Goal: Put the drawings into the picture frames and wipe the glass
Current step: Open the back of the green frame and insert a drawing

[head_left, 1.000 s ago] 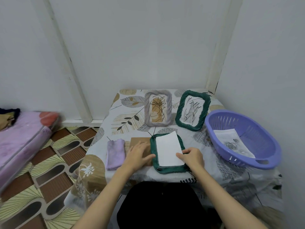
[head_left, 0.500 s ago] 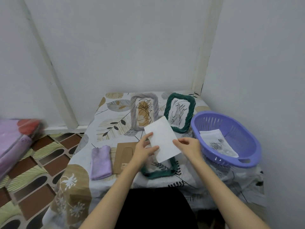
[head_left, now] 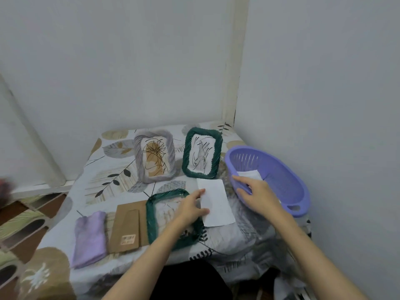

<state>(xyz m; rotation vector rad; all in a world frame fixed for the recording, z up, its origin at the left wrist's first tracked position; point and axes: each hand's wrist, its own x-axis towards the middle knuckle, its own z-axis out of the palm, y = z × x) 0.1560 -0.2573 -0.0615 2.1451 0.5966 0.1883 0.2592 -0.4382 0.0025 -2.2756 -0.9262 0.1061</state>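
A green rope-edged frame (head_left: 151,215) lies flat and empty near the table's front. Right of it lies a blank white sheet (head_left: 216,202); my left hand (head_left: 191,207) rests on the sheet's left edge, thumb and fingers pinching it. My right hand (head_left: 255,194) reaches over the near rim of the purple basket (head_left: 287,182), fingers spread, holding nothing, close to a drawing (head_left: 251,175) inside it. A brown backing board (head_left: 127,226) and a folded lilac cloth (head_left: 89,237) lie left of the frame. Two filled frames, grey (head_left: 154,155) and green (head_left: 202,155), stand at the back.
The table with a leaf-print cloth (head_left: 112,167) sits in a corner, walls behind and to the right. The basket fills the right edge. Patterned floor (head_left: 21,224) lies to the left.
The white sheet was lifted off the lying frame by both hands, then set down on the table to its right. My right hand let go and moved to the basket.
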